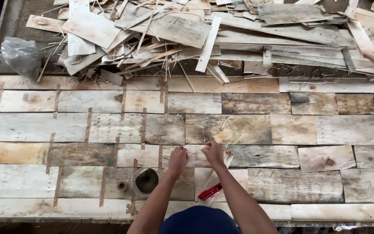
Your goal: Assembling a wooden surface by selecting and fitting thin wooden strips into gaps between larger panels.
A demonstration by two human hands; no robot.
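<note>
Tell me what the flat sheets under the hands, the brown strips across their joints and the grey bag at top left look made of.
Sheets: thin wood veneer, raw and weathered, with visible grain and stains. Strips: probably paper tape, matte brown, lying flat over the seams. Bag: thin plastic film, crinkled and slightly shiny.

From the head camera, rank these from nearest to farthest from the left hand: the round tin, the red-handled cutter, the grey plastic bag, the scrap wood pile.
1. Round tin: just below and left of the left hand.
2. Red-handled cutter: below and to its right, under the right forearm.
3. Scrap wood pile: across the boards, at the top.
4. Grey plastic bag: far upper-left corner.
</note>
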